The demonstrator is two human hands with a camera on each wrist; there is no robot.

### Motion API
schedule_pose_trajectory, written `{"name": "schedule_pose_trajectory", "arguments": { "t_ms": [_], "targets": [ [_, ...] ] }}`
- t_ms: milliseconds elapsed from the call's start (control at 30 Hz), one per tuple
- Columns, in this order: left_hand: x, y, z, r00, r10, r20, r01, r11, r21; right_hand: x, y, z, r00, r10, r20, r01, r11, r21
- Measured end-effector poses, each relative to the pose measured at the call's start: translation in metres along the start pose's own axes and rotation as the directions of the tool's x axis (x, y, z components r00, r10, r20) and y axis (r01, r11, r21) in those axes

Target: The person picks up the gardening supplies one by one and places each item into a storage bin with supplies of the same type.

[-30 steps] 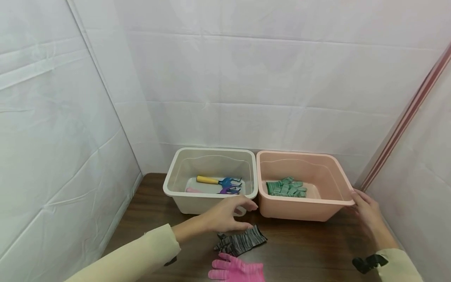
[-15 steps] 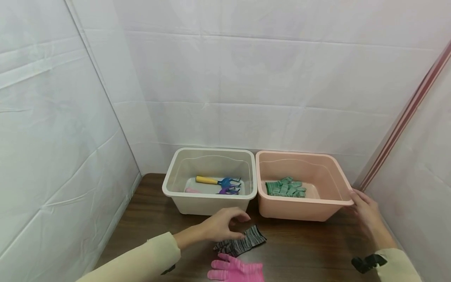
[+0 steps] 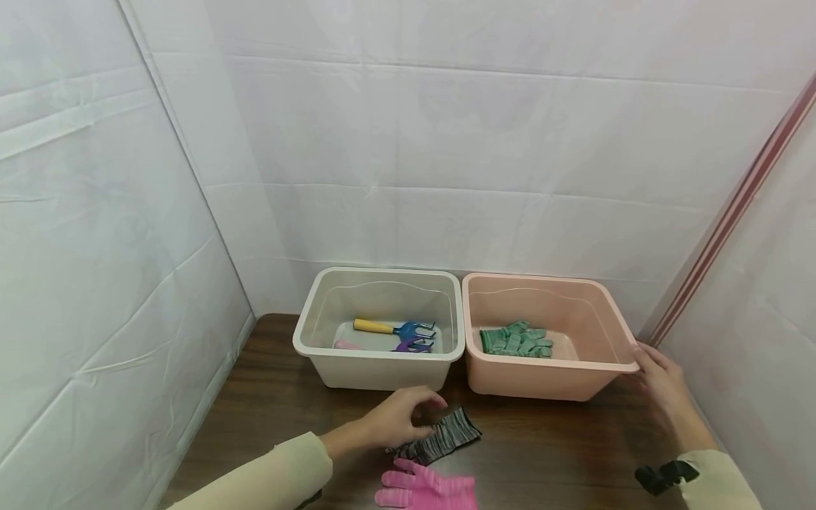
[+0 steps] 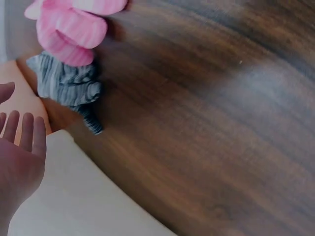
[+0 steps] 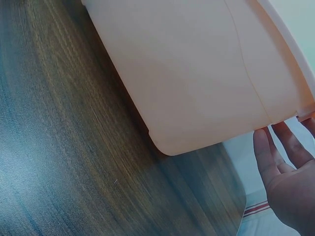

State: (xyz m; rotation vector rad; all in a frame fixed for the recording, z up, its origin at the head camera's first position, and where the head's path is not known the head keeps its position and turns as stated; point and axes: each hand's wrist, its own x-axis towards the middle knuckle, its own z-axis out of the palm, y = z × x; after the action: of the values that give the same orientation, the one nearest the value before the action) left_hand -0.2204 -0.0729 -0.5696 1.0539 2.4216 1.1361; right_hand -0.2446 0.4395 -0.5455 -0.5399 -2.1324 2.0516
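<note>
My left hand (image 3: 401, 418), fingers loosely bent and apart, hovers above the black-and-grey striped knit glove (image 3: 446, 438) and hides its finger end. In the left wrist view the hand (image 4: 22, 157) holds nothing, with the grey glove (image 4: 66, 81) off to its side. A pink knit glove (image 3: 440, 489) lies flat just nearer to me. At the far right, my right hand (image 3: 659, 375) grips the rim corner of the peach plastic bin (image 3: 548, 379). The right wrist view has that hand's fingers (image 5: 266, 152) against the bin's outer wall (image 5: 187, 83). A green glove (image 3: 518, 340) lies inside this bin.
Left of the peach bin stands an off-white bin (image 3: 382, 370), its rim close beside. Inside are a yellow-handled blue hand rake (image 3: 376, 326) and a purple one (image 3: 414, 345) with a pink handle. White cloth walls (image 3: 395, 142) enclose the brown wooden table (image 3: 274, 375).
My left hand has come down and slightly left, from before the off-white bin to the grey glove, its fingers drawing closer together. The right hand has stayed on the peach bin's rim.
</note>
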Motion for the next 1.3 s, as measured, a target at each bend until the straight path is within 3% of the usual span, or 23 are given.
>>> {"name": "schedule_pose_trajectory", "arguments": {
  "t_ms": [233,533,700,800,833,967,1300],
  "targets": [
    [-0.005,-0.009,0.003,0.997,-0.059,0.038,0.062,0.996,-0.06,-0.001,-0.002,0.003,1.0,0.019,-0.021,-0.02,0.999,-0.037],
    [-0.005,-0.018,0.011,0.997,-0.046,0.055,0.049,0.998,-0.049,-0.001,-0.004,0.005,0.998,0.034,-0.05,-0.037,0.997,-0.069],
    [-0.004,-0.02,0.017,0.998,-0.028,0.056,0.027,1.0,0.009,-0.001,-0.003,0.004,0.999,0.029,-0.042,-0.031,0.998,-0.048],
    [-0.005,-0.022,0.019,0.996,-0.021,0.091,0.014,0.997,0.078,-0.001,-0.002,0.003,0.999,0.025,-0.033,-0.027,0.999,-0.043],
    [-0.004,-0.03,0.023,0.995,0.003,0.103,-0.016,0.992,0.126,-0.001,-0.002,0.003,0.999,0.024,-0.028,-0.025,0.999,-0.031],
    [-0.002,-0.033,0.026,0.988,-0.009,0.155,-0.023,0.979,0.202,-0.002,-0.001,0.001,1.0,0.013,-0.005,-0.013,1.0,0.011],
    [0.003,-0.019,0.024,0.988,-0.057,0.145,0.022,0.972,0.233,-0.003,0.0,-0.004,0.997,-0.033,0.063,0.03,0.998,0.052]
  ]
}}
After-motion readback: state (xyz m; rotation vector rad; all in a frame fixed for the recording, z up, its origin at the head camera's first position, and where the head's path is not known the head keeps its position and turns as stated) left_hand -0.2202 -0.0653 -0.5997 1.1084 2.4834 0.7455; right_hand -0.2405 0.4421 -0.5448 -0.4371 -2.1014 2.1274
